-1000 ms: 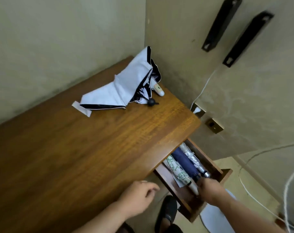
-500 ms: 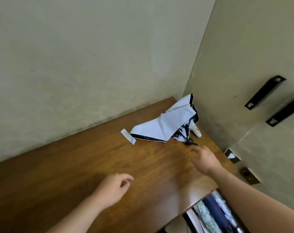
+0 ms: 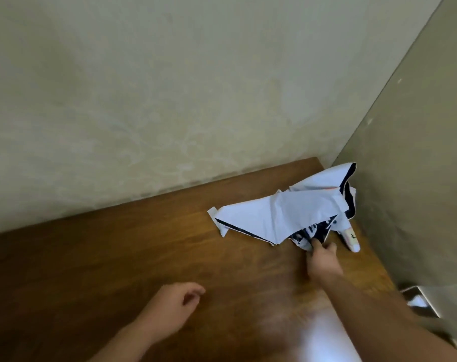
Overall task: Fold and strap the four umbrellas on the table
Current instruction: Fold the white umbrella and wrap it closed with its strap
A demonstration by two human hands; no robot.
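Note:
One loose, unstrapped umbrella (image 3: 287, 212) with white fabric and dark trim lies crumpled in the far right corner of the wooden table (image 3: 117, 257). Its white strap (image 3: 217, 223) sticks out to the left and its pale handle (image 3: 351, 240) points toward me on the right. My right hand (image 3: 322, 259) is stretched out to the umbrella's near edge, and its fingertips pinch the dark inner part where the tip sits. My left hand (image 3: 172, 307) hovers over the table's near middle with loosely curled fingers and holds nothing.
Two beige walls meet just behind the umbrella and close in the table at the back and right. A metal wall plate (image 3: 418, 301) shows beyond the table's right edge. Bare wood stretches left of my hands.
The view swung up from the open drawer with three strapped umbrellas, which is now out of sight. My right hand left the drawer and reached forward to the loose umbrella's near edge.

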